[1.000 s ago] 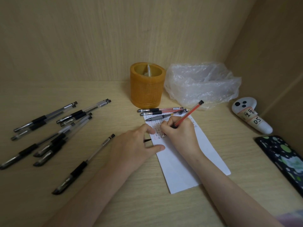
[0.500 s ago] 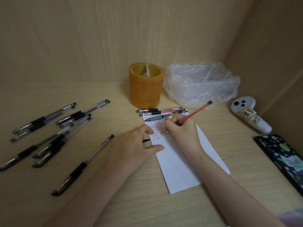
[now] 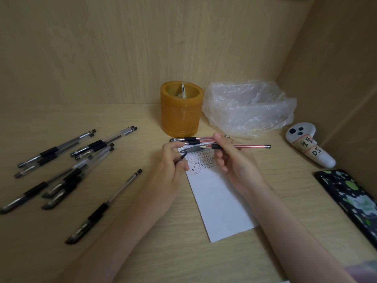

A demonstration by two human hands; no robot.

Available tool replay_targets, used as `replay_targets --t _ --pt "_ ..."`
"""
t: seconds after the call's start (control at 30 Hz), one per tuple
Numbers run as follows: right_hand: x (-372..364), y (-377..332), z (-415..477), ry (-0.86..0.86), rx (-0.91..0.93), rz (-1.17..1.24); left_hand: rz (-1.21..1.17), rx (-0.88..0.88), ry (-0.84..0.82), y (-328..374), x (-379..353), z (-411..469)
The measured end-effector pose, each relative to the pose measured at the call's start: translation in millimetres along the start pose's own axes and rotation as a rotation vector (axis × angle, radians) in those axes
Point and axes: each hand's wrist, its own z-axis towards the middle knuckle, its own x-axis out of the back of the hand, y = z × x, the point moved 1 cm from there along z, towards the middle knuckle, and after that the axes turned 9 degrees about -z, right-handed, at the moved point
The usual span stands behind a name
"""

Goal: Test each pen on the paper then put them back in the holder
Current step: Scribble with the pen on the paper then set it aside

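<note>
Left hand (image 3: 173, 160): we see it raised over the top corner of the paper, fingers curled round a small dark piece, which we take for the pen cap (image 3: 182, 156); its open end is hidden by the fingers.
Right hand (image 3: 232, 158): just right of the left hand, it pinches the red pen (image 3: 242, 146) at the black grip near the tip, barrel level and pointing away to the right.
Red pen, handling: we judge it light, stiff and smooth; the ribbed grip is the sure place to hold, the clear barrel more slippery.
Paper (image 3: 220, 203): under and nearer than both hands, thin and limp, likely to slide on the table (image 3: 183, 252) unless pressed.
Marks: small rows of test writing between the hands; we cannot read them.
Red pens (image 3: 195, 139): just beyond the fingertips, lying side by side, partly covered by the right hand, so we cannot count them.
Black pens (image 3: 67, 166): well to the left of the left hand, blurred and overlapping.
Holder (image 3: 181, 111): beyond both hands, upright; its inside is mostly out of sight.
</note>
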Motion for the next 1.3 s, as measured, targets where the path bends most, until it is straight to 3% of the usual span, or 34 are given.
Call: replay_targets --t 0.2,0.47,0.97,1.1,1.3 --pt "0 -2 0 -0.042 -0.037 0.036 -0.118 -0.02 0.057 -2 3 6" --pt "-3 0 0 -0.013 -0.005 -0.078 -0.103 -0.017 0.03 -2 0 5" --pt "-12 4 -3 -0.235 0.08 -0.143 -0.024 -0.029 0.007 0 4 4" --pt "-6 -2 -4 -0.176 0.132 -0.216 -0.029 -0.042 0.097 -2 8 6" --pt "-8 2 -5 -0.19 0.097 -0.128 0.015 -0.141 0.176 -2 12 2"
